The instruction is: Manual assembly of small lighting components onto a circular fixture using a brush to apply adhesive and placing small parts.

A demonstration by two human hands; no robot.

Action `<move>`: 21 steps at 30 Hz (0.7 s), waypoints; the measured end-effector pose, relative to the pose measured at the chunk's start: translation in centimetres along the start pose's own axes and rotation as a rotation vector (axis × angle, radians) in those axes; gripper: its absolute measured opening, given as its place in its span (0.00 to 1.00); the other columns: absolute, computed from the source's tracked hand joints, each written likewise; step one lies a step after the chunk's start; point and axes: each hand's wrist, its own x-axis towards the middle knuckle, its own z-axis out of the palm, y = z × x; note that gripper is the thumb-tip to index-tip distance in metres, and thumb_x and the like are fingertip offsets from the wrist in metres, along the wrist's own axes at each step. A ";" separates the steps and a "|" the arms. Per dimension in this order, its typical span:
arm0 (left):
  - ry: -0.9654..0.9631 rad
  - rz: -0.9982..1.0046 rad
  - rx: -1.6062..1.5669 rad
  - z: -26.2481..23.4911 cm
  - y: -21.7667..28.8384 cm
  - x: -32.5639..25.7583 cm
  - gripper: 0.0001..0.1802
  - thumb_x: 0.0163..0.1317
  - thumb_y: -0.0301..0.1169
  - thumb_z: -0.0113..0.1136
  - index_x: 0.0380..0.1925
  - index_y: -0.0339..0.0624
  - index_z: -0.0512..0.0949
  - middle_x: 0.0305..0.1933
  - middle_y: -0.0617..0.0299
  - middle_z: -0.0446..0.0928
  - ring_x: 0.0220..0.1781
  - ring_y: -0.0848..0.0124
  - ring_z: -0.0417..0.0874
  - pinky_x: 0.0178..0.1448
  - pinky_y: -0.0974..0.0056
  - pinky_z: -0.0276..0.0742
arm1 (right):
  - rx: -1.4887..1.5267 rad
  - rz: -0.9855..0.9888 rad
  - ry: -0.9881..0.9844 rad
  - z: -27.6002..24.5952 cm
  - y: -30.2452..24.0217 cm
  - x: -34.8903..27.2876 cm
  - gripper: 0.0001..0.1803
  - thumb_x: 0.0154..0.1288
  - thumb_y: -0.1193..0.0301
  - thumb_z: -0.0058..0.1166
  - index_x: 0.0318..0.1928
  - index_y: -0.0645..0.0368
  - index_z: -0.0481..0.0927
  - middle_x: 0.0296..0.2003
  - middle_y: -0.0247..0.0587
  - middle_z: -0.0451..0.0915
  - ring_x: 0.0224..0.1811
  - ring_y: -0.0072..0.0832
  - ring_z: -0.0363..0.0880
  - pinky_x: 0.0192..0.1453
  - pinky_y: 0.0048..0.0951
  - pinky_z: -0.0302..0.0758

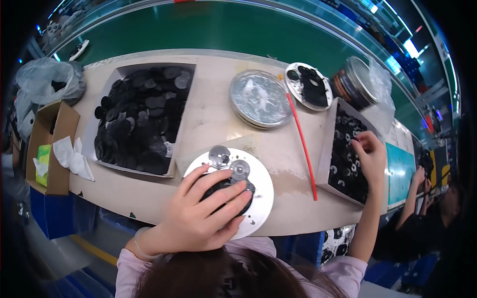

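Observation:
My left hand lies over a round white plate near the table's front edge. Its fingers are spread across black and grey gear wheels on the plate, partly hiding them. A translucent grey gear shows beyond my fingertips, beside another grey disc. On the right, my right hand is at a shallow box of small black parts, some with silvery pieces. Thumb and fingers are pinched together over the parts; what they hold, if anything, is too small to make out.
A wide box of black discs stands left. Behind the plate are a round, film-covered tin, a red stick, another white plate with black parts, and a can. A cardboard box stands far left; a co-worker works at right.

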 end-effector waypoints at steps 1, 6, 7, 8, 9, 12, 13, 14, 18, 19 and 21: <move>0.004 -0.003 0.005 0.0 0.0 0.0 0.18 0.43 0.31 0.61 0.39 0.44 0.78 0.44 0.62 0.76 0.50 0.61 0.74 0.58 0.52 0.64 | 0.163 -0.014 0.015 -0.1 -1.3 -0.6 0.06 0.54 0.77 0.54 0.33 0.62 0.73 0.18 0.29 0.72 0.19 0.14 0.69 0.21 0.13 0.65; 0.037 -0.011 -0.008 0.3 -0.1 -0.6 0.18 0.41 0.32 0.62 0.37 0.46 0.79 0.44 0.64 0.76 0.49 0.60 0.74 0.57 0.52 0.65 | 0.813 0.037 -0.446 3.9 -8.8 -3.5 0.08 0.51 0.84 0.40 0.34 0.69 0.70 0.20 0.44 0.77 0.20 0.25 0.79 0.20 0.19 0.76; 0.042 -0.019 -0.005 0.3 -0.3 -0.7 0.19 0.40 0.33 0.63 0.37 0.48 0.79 0.43 0.64 0.77 0.48 0.60 0.74 0.56 0.52 0.65 | 0.845 0.135 -0.536 4.5 -10.3 -3.6 0.09 0.50 0.84 0.40 0.34 0.70 0.70 0.24 0.49 0.78 0.24 0.29 0.81 0.23 0.21 0.79; 0.042 -0.017 -0.007 0.3 -0.3 -0.6 0.19 0.40 0.33 0.63 0.37 0.48 0.79 0.43 0.64 0.77 0.48 0.60 0.74 0.56 0.52 0.65 | 0.881 0.133 -0.651 5.3 -10.5 -3.4 0.09 0.51 0.83 0.41 0.36 0.71 0.71 0.27 0.51 0.79 0.29 0.32 0.82 0.23 0.21 0.79; 0.043 -0.013 -0.007 0.3 -0.3 -0.5 0.19 0.40 0.33 0.63 0.37 0.49 0.79 0.43 0.65 0.77 0.48 0.60 0.74 0.57 0.52 0.64 | 0.953 0.239 -0.719 5.6 -11.3 -3.3 0.09 0.53 0.81 0.44 0.37 0.71 0.71 0.28 0.51 0.79 0.31 0.33 0.82 0.23 0.21 0.79; 0.050 -0.020 0.003 0.4 -0.1 -0.5 0.19 0.40 0.33 0.63 0.37 0.49 0.79 0.43 0.66 0.77 0.47 0.61 0.74 0.57 0.52 0.64 | 1.052 0.365 -0.810 6.2 -12.7 -2.8 0.09 0.55 0.80 0.48 0.38 0.70 0.71 0.29 0.50 0.80 0.33 0.32 0.82 0.24 0.20 0.79; 0.059 -0.022 0.011 0.4 -0.1 -0.5 0.19 0.40 0.33 0.63 0.37 0.49 0.79 0.43 0.67 0.77 0.47 0.62 0.74 0.57 0.52 0.64 | 0.949 0.312 -0.774 6.4 -13.1 -2.8 0.08 0.55 0.80 0.49 0.37 0.70 0.72 0.29 0.48 0.80 0.32 0.30 0.82 0.25 0.19 0.78; 0.061 -0.027 0.012 0.5 -0.2 -0.5 0.19 0.40 0.33 0.63 0.37 0.49 0.79 0.43 0.67 0.77 0.47 0.62 0.74 0.57 0.52 0.64 | 0.847 0.259 -0.736 6.6 -13.4 -2.8 0.08 0.56 0.80 0.51 0.37 0.69 0.73 0.29 0.46 0.81 0.30 0.28 0.82 0.25 0.18 0.78; 0.082 -0.015 0.013 0.5 -0.1 -0.6 0.17 0.41 0.33 0.62 0.36 0.45 0.79 0.43 0.65 0.76 0.47 0.64 0.73 0.56 0.53 0.65 | 0.726 0.269 -0.836 6.7 -13.5 -2.0 0.06 0.55 0.80 0.55 0.34 0.67 0.75 0.27 0.41 0.81 0.28 0.23 0.81 0.24 0.15 0.76; 0.087 -0.005 0.009 0.5 -0.1 -0.6 0.16 0.43 0.33 0.60 0.36 0.42 0.79 0.43 0.63 0.75 0.47 0.65 0.73 0.56 0.53 0.66 | 0.641 0.260 -0.902 6.5 -13.8 -1.7 0.05 0.54 0.79 0.56 0.32 0.67 0.76 0.26 0.40 0.81 0.26 0.21 0.80 0.23 0.14 0.74; 0.094 -0.001 -0.001 0.6 -0.3 -0.6 0.16 0.43 0.33 0.60 0.35 0.42 0.79 0.43 0.63 0.75 0.47 0.65 0.73 0.56 0.53 0.66 | 0.555 0.251 -0.969 6.5 -14.4 -1.1 0.05 0.53 0.79 0.57 0.31 0.67 0.77 0.24 0.39 0.80 0.25 0.19 0.79 0.22 0.14 0.73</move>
